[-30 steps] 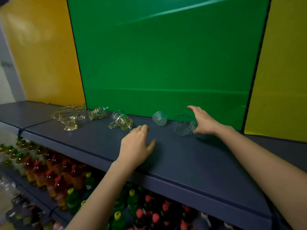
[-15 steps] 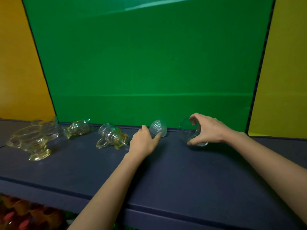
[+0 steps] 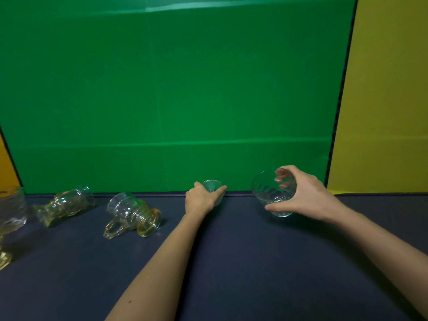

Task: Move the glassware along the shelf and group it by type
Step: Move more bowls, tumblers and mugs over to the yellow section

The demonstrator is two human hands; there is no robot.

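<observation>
Two glasses are gripped: left hand [image 3: 201, 198] holds the cup [image 3: 212, 186], right hand [image 3: 305, 198] the bowl [image 3: 269, 193]; your grouping remains unfinished.

Shelf [image 3: 231, 262]: goblet [image 3: 9, 216] far left, vase [image 3: 64, 205], mug [image 3: 132, 214], cup [image 3: 213, 188], bowl [image 3: 271, 193] rightmost.

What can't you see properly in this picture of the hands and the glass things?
- Head view: the stemmed glass dish is cut off by the left edge.
- The small ribbed cup is mostly covered by the left hand.
- The round glass bowl has its far side behind the right hand; whether its base touches the shelf is unclear.
- The see-through fallen mug and fallen vase have details that blur.
</observation>
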